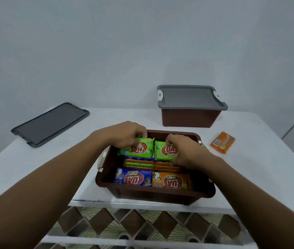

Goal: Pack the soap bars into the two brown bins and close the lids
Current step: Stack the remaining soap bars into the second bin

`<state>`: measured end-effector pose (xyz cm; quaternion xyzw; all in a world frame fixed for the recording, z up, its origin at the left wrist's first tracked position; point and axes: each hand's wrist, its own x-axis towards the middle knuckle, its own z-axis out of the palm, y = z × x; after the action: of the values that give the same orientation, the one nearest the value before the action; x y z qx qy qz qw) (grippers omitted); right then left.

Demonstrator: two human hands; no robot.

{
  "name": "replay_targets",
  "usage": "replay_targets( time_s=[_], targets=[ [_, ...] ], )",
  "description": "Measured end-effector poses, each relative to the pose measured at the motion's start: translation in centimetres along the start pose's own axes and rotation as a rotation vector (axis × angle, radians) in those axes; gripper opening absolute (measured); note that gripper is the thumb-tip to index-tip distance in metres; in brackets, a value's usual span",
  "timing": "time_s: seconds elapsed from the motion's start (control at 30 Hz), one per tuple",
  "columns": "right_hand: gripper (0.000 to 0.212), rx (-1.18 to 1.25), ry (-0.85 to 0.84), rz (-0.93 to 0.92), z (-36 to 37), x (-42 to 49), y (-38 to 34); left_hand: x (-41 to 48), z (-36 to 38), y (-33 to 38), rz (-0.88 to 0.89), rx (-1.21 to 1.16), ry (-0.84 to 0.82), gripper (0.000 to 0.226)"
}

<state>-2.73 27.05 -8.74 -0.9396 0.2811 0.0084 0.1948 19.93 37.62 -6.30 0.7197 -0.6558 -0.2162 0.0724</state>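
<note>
An open brown bin (pixel 153 194) stands at the table's near edge, filled with wrapped soap bars. My left hand (pixel 122 134) grips a green soap bar (pixel 133 151) at the bin's far left. My right hand (pixel 183 150) grips a second green soap bar (pixel 162 152) beside it. A blue bar (pixel 132 177) and an orange bar (pixel 171 181) lie at the bin's near side, with more bars on edge between. One orange soap bar (pixel 222 142) lies loose on the table to the right. A second brown bin (pixel 189 118) stands behind with its grey lid (pixel 191 97) on.
A loose grey lid (pixel 50 124) lies flat on the white table (pixel 56 159) at the far left. A plain wall rises behind the table. Below the table's front edge a patterned tiled floor shows.
</note>
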Motion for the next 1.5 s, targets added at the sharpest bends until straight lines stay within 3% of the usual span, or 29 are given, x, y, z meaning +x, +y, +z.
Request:
replay_targets(
  time_s=[0.33, 0.43, 0.53, 0.63, 1.03, 1.33, 1.43, 1.5],
  targets=[
    [0.055, -0.028, 0.009, 0.025, 0.9, -0.3, 0.0, 0.4, 2.2, -0.7, 0.034, 0.225, 0.197, 0.024],
    [0.046, -0.094, 0.057, -0.007, 1.1, -0.2, 0.4, 0.2, 2.7, -0.9, 0.054, 0.202, 0.243, 0.02],
    [0.042, -0.104, 0.083, -0.017, 1.3, -0.3, 0.7, -0.2, 2.3, -1.4, 0.08, 0.086, 0.171, 0.026],
    [0.042, -0.094, 0.097, -0.03, 1.4, -0.3, 0.8, -0.4, 1.9, -1.6, 0.096, 0.139, 0.038, 0.036],
    [0.041, -0.037, 0.19, -0.005, 1.5, -0.1, 1.2, -0.7, 3.0, -1.7, 0.096, 0.047, 0.15, 0.02],
    [0.042, -0.065, 0.133, 0.003, 1.2, 0.0, 1.3, 0.2, 1.3, -0.3, 0.079, 0.137, 0.027, 0.021],
    [0.034, 0.149, 0.13, -0.038, -0.6, -0.2, 2.0, 0.5, -0.1, 0.4, 0.101, -0.032, 0.141, 0.009],
    [0.025, 0.246, 0.24, -0.069, -2.6, -0.5, 3.2, 0.9, -0.8, 1.2, 0.112, -0.149, 0.275, 0.005]
  ],
)
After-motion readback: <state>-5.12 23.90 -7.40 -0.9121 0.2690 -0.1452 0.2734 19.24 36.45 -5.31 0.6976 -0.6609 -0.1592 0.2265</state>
